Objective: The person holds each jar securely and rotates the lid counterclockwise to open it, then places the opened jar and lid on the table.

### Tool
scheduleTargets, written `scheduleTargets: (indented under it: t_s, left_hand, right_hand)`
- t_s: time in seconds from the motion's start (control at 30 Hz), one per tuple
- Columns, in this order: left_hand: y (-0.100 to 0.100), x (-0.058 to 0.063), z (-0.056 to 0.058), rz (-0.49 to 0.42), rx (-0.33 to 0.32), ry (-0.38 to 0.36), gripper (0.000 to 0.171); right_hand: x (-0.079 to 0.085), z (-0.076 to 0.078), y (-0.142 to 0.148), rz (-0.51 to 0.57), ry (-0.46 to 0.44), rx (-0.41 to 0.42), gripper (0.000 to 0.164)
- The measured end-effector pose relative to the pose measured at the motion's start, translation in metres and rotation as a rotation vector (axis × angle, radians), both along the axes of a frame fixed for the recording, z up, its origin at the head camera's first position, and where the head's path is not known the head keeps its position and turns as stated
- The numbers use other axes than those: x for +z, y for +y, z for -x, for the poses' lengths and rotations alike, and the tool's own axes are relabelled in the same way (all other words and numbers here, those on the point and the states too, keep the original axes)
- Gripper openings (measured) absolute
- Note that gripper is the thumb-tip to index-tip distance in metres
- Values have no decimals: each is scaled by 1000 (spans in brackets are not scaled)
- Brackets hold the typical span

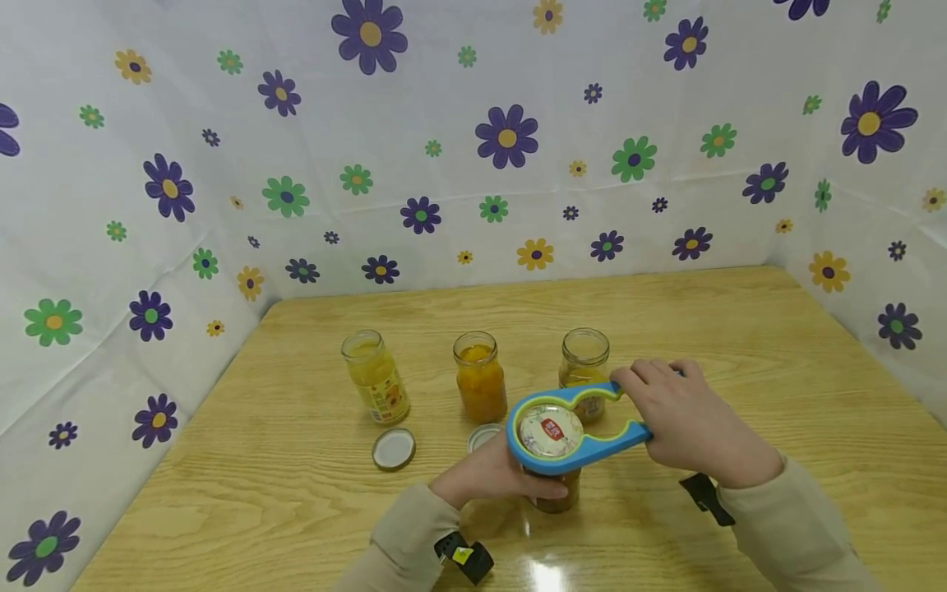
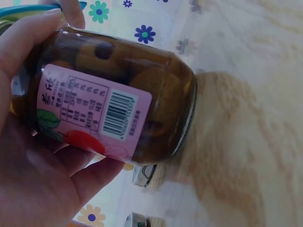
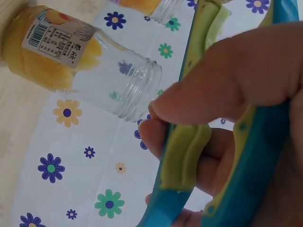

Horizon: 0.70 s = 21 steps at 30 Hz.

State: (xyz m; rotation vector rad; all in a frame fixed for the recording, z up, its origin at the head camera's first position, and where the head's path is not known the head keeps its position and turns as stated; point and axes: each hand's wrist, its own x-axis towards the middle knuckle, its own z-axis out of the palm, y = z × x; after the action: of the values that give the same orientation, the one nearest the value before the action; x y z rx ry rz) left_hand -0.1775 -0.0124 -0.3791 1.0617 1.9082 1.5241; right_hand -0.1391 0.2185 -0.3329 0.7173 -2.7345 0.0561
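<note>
My left hand (image 1: pixel 497 477) grips a glass jar (image 2: pixel 99 71) of dark brown contents, with a pink label and barcode facing the left wrist camera. Around the jar's white patterned lid (image 1: pixel 551 431) lies the large loop of a blue jar opener (image 1: pixel 580 454) lined in yellow-green. My right hand (image 1: pixel 688 419) holds the opener's two handles, thumb and fingers wrapped around them. Close behind the opener stands an open glass jar (image 3: pixel 66 47) of yellow fruit, partly hidden by it in the head view.
Two more lidless jars stand to the left, one with yellow contents (image 1: pixel 377 382) and one with orange pieces (image 1: pixel 481 390). A loose lid (image 1: pixel 394 449) lies on the wooden table (image 1: pixel 259 485); another lid (image 1: pixel 481 436) is partly behind my left hand. Flowered cloth (image 1: pixel 444 99) surrounds the table.
</note>
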Motion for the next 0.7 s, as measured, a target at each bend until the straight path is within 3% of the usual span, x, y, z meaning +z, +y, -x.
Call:
scheduleTargets:
  t_s: [0.23, 0.7]
  left_hand:
    - [-1, 5, -2, 68, 8, -36, 63]
    - [0, 5, -2, 24, 9, -68, 67]
  right_hand:
    - [-2, 3, 4, -3, -19, 19, 51]
    - [-7, 17, 5, -10, 64, 53, 35]
